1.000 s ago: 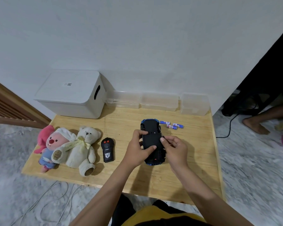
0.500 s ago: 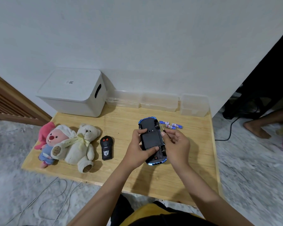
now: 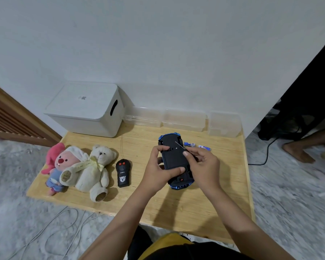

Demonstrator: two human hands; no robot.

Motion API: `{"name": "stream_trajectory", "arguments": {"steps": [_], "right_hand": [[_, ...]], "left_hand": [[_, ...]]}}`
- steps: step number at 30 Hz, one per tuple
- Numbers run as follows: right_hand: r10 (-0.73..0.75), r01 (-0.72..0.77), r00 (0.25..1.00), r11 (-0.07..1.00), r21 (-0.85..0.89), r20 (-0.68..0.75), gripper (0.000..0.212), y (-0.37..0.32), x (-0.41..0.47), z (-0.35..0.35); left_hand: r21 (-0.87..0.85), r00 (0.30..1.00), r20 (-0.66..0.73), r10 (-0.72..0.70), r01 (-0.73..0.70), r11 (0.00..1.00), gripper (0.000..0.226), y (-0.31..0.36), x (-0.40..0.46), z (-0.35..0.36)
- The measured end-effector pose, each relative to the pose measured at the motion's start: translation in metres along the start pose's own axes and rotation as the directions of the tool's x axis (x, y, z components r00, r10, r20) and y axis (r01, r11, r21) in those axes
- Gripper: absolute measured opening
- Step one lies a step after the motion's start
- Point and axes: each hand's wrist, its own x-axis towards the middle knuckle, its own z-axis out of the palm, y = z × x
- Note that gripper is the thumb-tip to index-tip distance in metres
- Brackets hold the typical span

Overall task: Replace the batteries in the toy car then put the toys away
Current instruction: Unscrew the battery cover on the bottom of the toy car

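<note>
Gripped by the left hand (image 3: pixel 158 168), upturned blue toy car (image 3: pixel 174 160) with black plastic underside, raised over the pale wooden table (image 3: pixel 223 184). Pinched in the right hand (image 3: pixel 203 166), thin metal screwdriver (image 3: pixel 180 146), tip near the underside. Just beyond, blue-and-white batteries (image 3: pixel 196 145) lying on the tabletop.

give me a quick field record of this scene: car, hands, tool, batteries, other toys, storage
car: upside down, off the table
left hand: grips car's side
right hand: pinches thin tool, tip on the underside
batteries: on table beyond car
remote: on table
plush toys: pink plush and bear lying side by side
storage: white box, lid on; clear bins along wall
</note>
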Motion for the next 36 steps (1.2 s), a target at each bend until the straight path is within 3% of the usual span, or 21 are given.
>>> {"name": "stream_trajectory", "arguments": {"steps": [11,19,29,36], "right_hand": [[-0.098,0.098,0.995,0.995,-0.026,-0.012,0.018,0.000,0.013,-0.009],[-0.008,0.010,1.000,0.957,0.289,-0.009,0.008,-0.034,0.038,-0.021],[-0.270,0.290,0.955,0.940,0.180,-0.126,0.011,-0.050,0.043,-0.024],[-0.309,0.328,0.942,0.932,0.158,-0.133,0.011,-0.048,0.042,-0.020]], "left_hand": [[0.041,0.998,-0.011,-0.065,0.065,0.997,0.061,0.014,0.013,0.009],[-0.017,0.999,-0.008,0.035,-0.035,0.999,0.059,0.036,0.027,0.025],[-0.038,0.993,-0.013,0.119,-0.119,0.992,0.059,0.068,0.024,0.040],[-0.021,0.992,-0.035,0.120,-0.121,0.992,0.060,0.071,0.019,0.039]]}}
